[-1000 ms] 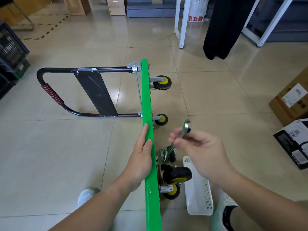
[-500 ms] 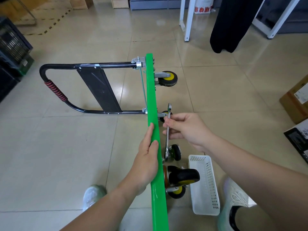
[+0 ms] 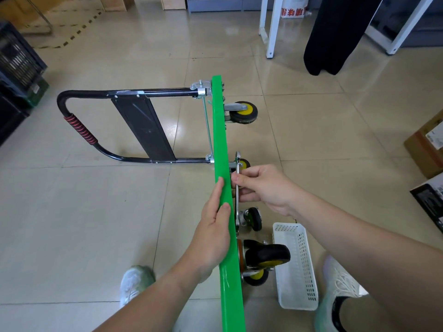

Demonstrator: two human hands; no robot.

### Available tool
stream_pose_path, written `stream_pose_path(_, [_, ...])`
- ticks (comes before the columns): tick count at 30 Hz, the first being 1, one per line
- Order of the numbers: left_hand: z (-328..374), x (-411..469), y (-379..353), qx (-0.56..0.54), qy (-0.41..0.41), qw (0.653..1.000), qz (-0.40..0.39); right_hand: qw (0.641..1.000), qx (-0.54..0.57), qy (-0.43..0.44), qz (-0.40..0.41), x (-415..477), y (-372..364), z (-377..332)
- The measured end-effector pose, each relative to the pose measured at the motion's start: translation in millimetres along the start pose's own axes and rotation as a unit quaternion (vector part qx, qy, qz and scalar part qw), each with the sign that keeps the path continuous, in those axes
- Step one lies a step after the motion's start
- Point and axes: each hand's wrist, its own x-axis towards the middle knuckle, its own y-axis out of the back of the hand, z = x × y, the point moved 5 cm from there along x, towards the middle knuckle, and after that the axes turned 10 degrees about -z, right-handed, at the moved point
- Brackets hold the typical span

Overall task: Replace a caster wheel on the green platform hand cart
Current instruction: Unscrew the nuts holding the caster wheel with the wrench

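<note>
The green platform cart stands on its edge on the tiled floor, its black folding handle lying out to the left. My left hand grips the top edge of the green deck. My right hand pinches a silver wrench held upright close against the underside, near a mounted yellow-hubbed caster. Another caster sits at the far end. A small caster lies below the wrench. A large black caster is at the near end, with one more wheel under it.
A white perforated basket lies on the floor right of the cart. My shoes flank the deck. Cardboard boxes sit at the right edge, black crates at the left, white frame legs and a black cloth beyond.
My right hand has swung the wrench from out in the air in to the cart's underside and now holds it upright there. My left hand has stayed on the deck edge.
</note>
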Motion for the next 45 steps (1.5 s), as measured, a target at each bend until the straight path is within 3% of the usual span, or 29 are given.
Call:
stream_pose_path(6, [-3, 0, 0, -0.006, 0.003, 1.0, 0.004, 0.999, 0.001, -0.044, 0.027, 11, 7, 10])
stream_pose_path(10, [-2, 0, 0, -0.012, 0.001, 1.0, 0.002, 0.996, 0.004, -0.084, -0.013, 13, 3, 26])
stream_pose_path(17, [-2, 1, -1, -0.017, 0.007, 1.0, -0.009, 0.999, -0.008, -0.047, 0.002, 2, 4, 15])
stream_pose_path(25, [-3, 3, 1, -0.007, -0.007, 1.0, 0.002, 0.988, -0.063, 0.143, -0.001, -74, -24, -3])
stream_pose_path(30, [-2, -1, 1, -0.018, -0.009, 1.0, 0.004, 0.919, -0.25, 0.303, 0.038, -119, -38, 29])
stream_pose_path(33, [-2, -1, -1, -0.027, -0.014, 1.0, -0.002, 0.902, -0.239, 0.35, 0.08, -130, -36, 20])
stream_pose_path(38, [-2, 0, -3, -0.015, 0.002, 1.0, 0.003, 0.963, -0.036, 0.238, 0.12, -105, -10, -16])
stream_pose_path(45, [0, -2, -3, -0.014, 0.012, 1.0, 0.001, 0.992, -0.001, 0.076, 0.106, -36, 17, -11])
